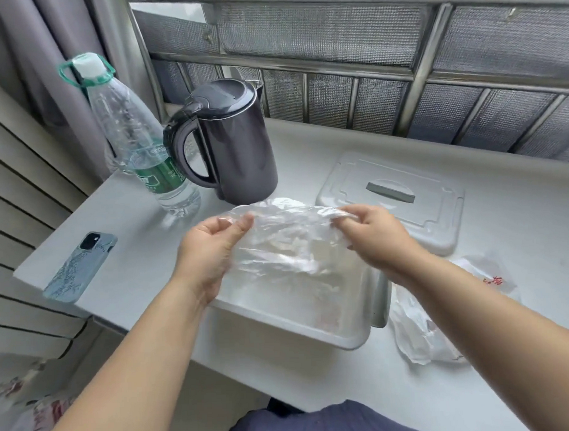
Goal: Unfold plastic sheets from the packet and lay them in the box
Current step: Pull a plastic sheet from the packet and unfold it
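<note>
The clear plastic sheet (294,247) is held up over the open white box (290,326), which stands at the near edge of the white tabletop (140,285). The sheet's long axis runs left to right between the two hands. Its upper edge is stretched roughly level, and the rest slopes down towards the person and sags, wrinkled, into the mouth of the box. The left grip (210,250) has its fingers curled and pinches the sheet's upper left corner between thumb and fingertips. The right grip (374,234), also curled, pinches the bunched upper right corner. The crumpled white packet (419,333), with red print on it, lies on the tabletop just to the right of the box, partly under the right forearm. The box's lid (392,198) lies flat beyond the right grip. A dark kettle (235,143) and a clear water bottle (135,136) stand at the far left, and a phone (80,267) lies face down near the left edge.
</note>
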